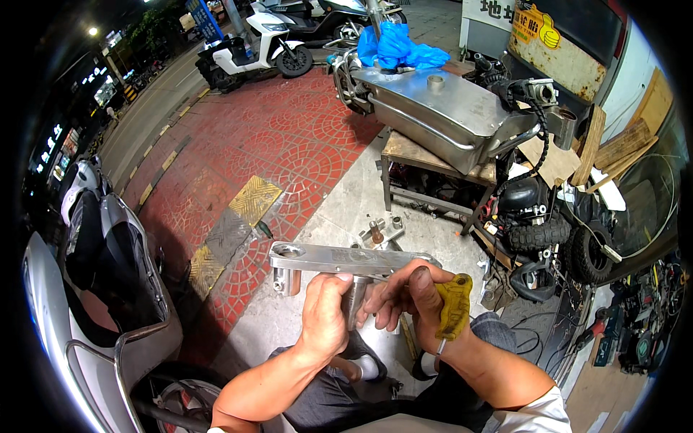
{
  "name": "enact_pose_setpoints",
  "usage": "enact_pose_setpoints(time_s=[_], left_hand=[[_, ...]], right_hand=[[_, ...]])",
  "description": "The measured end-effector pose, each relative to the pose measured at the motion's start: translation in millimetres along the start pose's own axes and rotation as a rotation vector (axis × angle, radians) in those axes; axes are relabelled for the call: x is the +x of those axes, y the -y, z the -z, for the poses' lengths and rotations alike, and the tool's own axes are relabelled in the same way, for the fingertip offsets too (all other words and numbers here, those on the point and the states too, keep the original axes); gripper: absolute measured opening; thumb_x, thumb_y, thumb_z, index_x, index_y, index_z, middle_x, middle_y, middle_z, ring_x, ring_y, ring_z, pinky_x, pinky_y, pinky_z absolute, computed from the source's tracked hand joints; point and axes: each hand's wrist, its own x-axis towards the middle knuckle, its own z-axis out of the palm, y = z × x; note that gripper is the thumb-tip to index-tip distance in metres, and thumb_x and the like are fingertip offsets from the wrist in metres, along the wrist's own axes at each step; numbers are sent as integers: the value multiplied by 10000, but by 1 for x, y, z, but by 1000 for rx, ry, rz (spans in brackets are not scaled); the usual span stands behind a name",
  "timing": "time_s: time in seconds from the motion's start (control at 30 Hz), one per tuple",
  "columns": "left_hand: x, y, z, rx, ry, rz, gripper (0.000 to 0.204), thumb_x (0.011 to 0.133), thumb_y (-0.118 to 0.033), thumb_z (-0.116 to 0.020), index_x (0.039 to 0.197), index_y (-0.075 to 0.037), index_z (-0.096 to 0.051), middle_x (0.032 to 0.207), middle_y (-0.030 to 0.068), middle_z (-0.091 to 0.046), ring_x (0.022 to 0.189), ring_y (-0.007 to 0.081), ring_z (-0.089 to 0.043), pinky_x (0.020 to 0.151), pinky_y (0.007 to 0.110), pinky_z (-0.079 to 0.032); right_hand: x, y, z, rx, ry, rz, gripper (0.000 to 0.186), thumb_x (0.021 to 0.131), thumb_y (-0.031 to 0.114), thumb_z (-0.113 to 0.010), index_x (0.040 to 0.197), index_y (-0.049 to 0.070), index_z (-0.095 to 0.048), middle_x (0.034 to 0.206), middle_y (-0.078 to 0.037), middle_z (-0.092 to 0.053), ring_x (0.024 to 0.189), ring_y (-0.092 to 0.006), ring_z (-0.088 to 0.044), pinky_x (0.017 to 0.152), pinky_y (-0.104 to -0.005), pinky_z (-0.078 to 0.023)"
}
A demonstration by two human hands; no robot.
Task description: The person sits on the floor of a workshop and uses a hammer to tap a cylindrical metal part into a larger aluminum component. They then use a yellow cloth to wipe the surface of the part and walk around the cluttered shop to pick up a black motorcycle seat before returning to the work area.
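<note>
A silver fork clamp (346,258), a long flat bar with a round clamp hole at its left end, lies level in front of me. Its short stem tube (356,297) points down from the middle, and my left hand (325,314) is wrapped round that tube. At the bar's right end, my right hand (426,297) has its fingers curled close to the metal. A yellow-handled tool (456,307) is tucked in the right hand, its thin metal shaft pointing down along the wrist. The shaft's tip is too small to make out.
Loose metal parts (381,232) lie on the pavement beyond. A big metal frame body (440,108) rests on a low wooden stand (415,155). Tyres (592,249) and cables clutter the right. A silver scooter (119,281) stands close on the left.
</note>
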Motion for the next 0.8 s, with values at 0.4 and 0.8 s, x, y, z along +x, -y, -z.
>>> enact_pose_setpoints(time_s=[0.4,0.8], left_hand=[[2,3,7,-35,69,18,335,1010,-276,-470,910,4,-624,735,112,-646,549,179,-566,517,306,-468],[0,-2,-5,-27,28,4,483,1020,-317,-392,840,53,-646,676,99,-624,546,143,-513,528,290,-397]], right_hand=[[-1,1,-2,-1,-2,28,584,1052,566,-497,966,3,-627,885,-110,-717,734,-148,-671,648,-266,-522],[0,-7,5,-91,33,64,533,1048,586,-453,1035,61,-547,902,-197,-710,709,-203,-668,604,-299,-519]])
